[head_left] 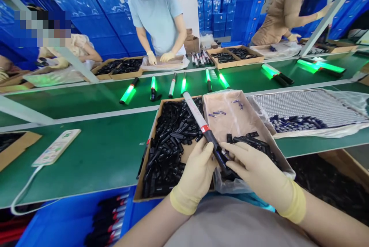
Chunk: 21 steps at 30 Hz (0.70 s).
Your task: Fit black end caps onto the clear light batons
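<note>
A light baton (194,110) with an unlit whitish tube, a red band and a black handle slants over the two boxes in front of me. My left hand (197,172), in a pale yellow glove, is closed around the handle from the left. My right hand (256,170), gloved alike, has its fingertips and thumb on the handle's lower part, where there seems to be an opening; what lies between the fingers is hidden. Beneath are small black plastic parts (175,131) in the left box and a few batteries (217,113) in the right one.
A tray of batteries (314,105) stands to the right. Several green-lit batons (128,91) lie along the raised belt ahead. A power strip (56,149) is on the left, and a blue bin (54,224) with batons sits below. Co-workers (158,20) work across the belt.
</note>
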Tool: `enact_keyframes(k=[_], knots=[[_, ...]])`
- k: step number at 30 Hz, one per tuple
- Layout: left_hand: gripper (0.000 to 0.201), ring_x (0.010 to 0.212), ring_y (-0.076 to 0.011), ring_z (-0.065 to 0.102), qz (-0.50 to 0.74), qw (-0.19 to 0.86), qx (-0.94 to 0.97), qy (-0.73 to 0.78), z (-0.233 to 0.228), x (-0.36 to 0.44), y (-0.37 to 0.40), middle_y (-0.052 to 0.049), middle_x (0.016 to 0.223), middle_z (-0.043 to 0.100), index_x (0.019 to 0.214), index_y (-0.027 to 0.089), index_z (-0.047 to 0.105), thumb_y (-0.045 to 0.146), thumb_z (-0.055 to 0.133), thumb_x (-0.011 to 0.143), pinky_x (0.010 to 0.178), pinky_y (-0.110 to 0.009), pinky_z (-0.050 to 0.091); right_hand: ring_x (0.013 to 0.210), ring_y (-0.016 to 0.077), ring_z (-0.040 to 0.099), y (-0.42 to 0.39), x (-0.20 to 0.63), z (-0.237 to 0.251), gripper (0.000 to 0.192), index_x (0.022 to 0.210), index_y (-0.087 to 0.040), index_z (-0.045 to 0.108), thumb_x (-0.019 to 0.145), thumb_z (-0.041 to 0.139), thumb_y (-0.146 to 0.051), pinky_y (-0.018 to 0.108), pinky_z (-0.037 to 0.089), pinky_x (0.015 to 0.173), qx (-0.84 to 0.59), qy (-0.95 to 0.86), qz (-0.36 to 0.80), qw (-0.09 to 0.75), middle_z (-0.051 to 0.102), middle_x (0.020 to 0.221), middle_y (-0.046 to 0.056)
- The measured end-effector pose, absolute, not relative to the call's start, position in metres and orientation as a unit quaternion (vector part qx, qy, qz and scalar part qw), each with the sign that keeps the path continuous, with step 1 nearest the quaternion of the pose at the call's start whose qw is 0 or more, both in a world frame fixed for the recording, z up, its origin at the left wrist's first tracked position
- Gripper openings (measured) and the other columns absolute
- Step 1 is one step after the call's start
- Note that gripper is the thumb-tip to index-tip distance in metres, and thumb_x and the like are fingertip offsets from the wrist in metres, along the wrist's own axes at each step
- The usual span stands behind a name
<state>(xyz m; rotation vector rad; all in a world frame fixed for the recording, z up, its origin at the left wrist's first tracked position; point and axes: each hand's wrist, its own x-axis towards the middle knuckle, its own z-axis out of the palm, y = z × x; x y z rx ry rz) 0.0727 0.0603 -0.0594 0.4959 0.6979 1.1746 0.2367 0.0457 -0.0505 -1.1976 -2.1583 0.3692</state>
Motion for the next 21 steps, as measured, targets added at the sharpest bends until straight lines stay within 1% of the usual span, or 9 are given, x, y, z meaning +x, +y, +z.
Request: enact_keyframes(k=[3, 6, 8, 11, 13, 15, 17, 21], knots=[[0.036, 0.118, -0.0226, 0.066, 0.538, 0.741, 0.239, 0.324, -0.06, 0.069, 0.06, -0.009, 0.128, 0.071, 0.126, 0.02, 0.07, 0.026, 0.074, 0.091, 0.104, -0.035, 0.051, 0.082, 0.0178, 0.07, 0.05, 0.23, -0.055, 0.015, 0.102, -0.019, 0.069, 0.091, 0.062, -0.012, 0.031, 0.059, 0.073, -0.461, -0.829, 0.108, 0.299, 0.071, 0.088, 0.003], [0.036, 0.12, -0.0231, 0.065, 0.531, 0.739, 0.244, 0.336, -0.061, 0.066, 0.061, -0.009, 0.13, 0.071, 0.127, 0.022, 0.07, 0.028, 0.073, 0.092, 0.107, -0.036, 0.05, 0.081, 0.0182, 0.069, 0.05, 0.223, -0.056, 0.006, 0.096, -0.019, 0.068, 0.093, 0.063, -0.017, 0.031, 0.056, 0.073, -0.486, -0.823, 0.086, 0.28, 0.069, 0.085, 0.002], [0.036, 0.12, -0.0243, 0.066, 0.525, 0.738, 0.243, 0.347, -0.061, 0.064, 0.062, -0.01, 0.129, 0.072, 0.125, 0.022, 0.072, 0.029, 0.075, 0.09, 0.107, -0.037, 0.051, 0.078, 0.018, 0.067, 0.047, 0.217, -0.057, 0.006, 0.093, -0.019, 0.067, 0.095, 0.061, -0.02, 0.03, 0.053, 0.071, -0.506, -0.816, 0.07, 0.269, 0.067, 0.083, 0.002], [0.036, 0.117, -0.0253, 0.068, 0.524, 0.735, 0.232, 0.364, -0.061, 0.062, 0.064, -0.009, 0.124, 0.074, 0.121, 0.022, 0.074, 0.029, 0.08, 0.085, 0.106, -0.037, 0.052, 0.073, 0.0177, 0.064, 0.044, 0.206, -0.06, 0.016, 0.088, -0.019, 0.066, 0.099, 0.056, -0.024, 0.03, 0.051, 0.067, -0.532, -0.809, 0.058, 0.243, 0.064, 0.081, 0.003], [0.039, 0.115, -0.0254, 0.069, 0.527, 0.728, 0.221, 0.379, -0.058, 0.059, 0.065, -0.009, 0.121, 0.075, 0.121, 0.022, 0.074, 0.027, 0.081, 0.083, 0.104, -0.037, 0.054, 0.074, 0.0181, 0.064, 0.042, 0.202, -0.058, 0.019, 0.093, -0.018, 0.068, 0.101, 0.052, -0.026, 0.031, 0.051, 0.067, -0.542, -0.806, 0.071, 0.228, 0.065, 0.085, 0.005], [0.041, 0.113, -0.0255, 0.071, 0.527, 0.724, 0.206, 0.395, -0.055, 0.057, 0.066, -0.009, 0.119, 0.076, 0.123, 0.023, 0.072, 0.024, 0.081, 0.083, 0.102, -0.037, 0.056, 0.083, 0.0193, 0.064, 0.041, 0.2, -0.052, 0.025, 0.108, -0.017, 0.069, 0.103, 0.048, -0.029, 0.032, 0.052, 0.074, -0.535, -0.807, 0.105, 0.225, 0.065, 0.096, 0.007], [0.039, 0.111, -0.025, 0.072, 0.526, 0.724, 0.182, 0.408, -0.05, 0.057, 0.066, -0.008, 0.116, 0.077, 0.124, 0.023, 0.071, 0.019, 0.076, 0.086, 0.1, -0.037, 0.058, 0.093, 0.0211, 0.062, 0.04, 0.2, -0.043, 0.033, 0.121, -0.017, 0.066, 0.104, 0.045, -0.035, 0.034, 0.053, 0.082, -0.516, -0.814, 0.144, 0.225, 0.062, 0.107, 0.009], [0.031, 0.107, -0.022, 0.073, 0.522, 0.736, 0.138, 0.409, -0.04, 0.059, 0.065, -0.007, 0.109, 0.078, 0.121, 0.023, 0.073, 0.017, 0.068, 0.091, 0.098, -0.033, 0.059, 0.101, 0.0247, 0.057, 0.039, 0.207, -0.029, 0.046, 0.131, -0.016, 0.062, 0.101, 0.047, -0.048, 0.041, 0.052, 0.09, -0.476, -0.836, 0.175, 0.208, 0.057, 0.115, 0.012]])
